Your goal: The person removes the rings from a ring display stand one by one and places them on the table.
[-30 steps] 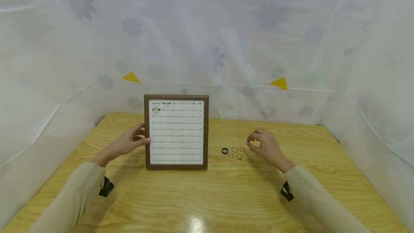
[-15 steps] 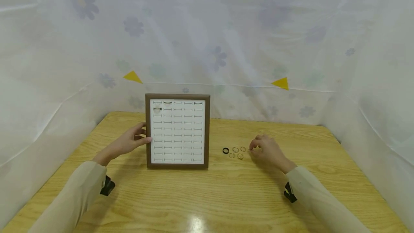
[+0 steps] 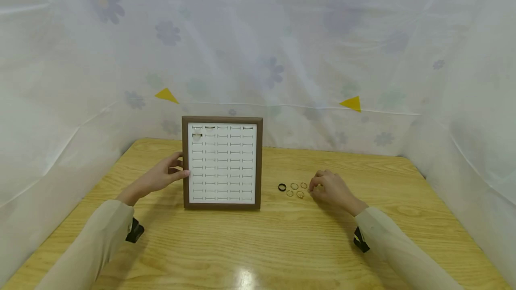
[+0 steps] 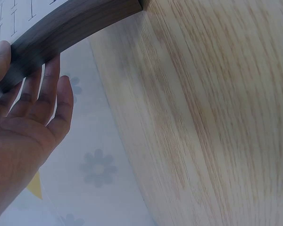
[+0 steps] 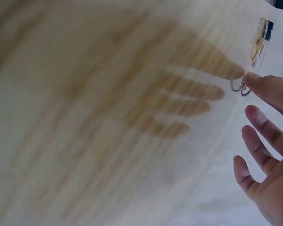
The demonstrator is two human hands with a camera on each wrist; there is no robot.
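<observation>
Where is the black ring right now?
In the head view the black ring lies on the table, right of the ring tray, leftmost of the loose rings.

Ring display tray (image 3: 222,163), brown-framed with white slotted rows, standing tilted on the table; two rings sit in its upper-left slots. Five loose rings (image 3: 293,189), one black, lie flat to its right.

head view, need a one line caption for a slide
Left hand touches the ring display frame while right hand reaches the loose rings on the table.
</observation>
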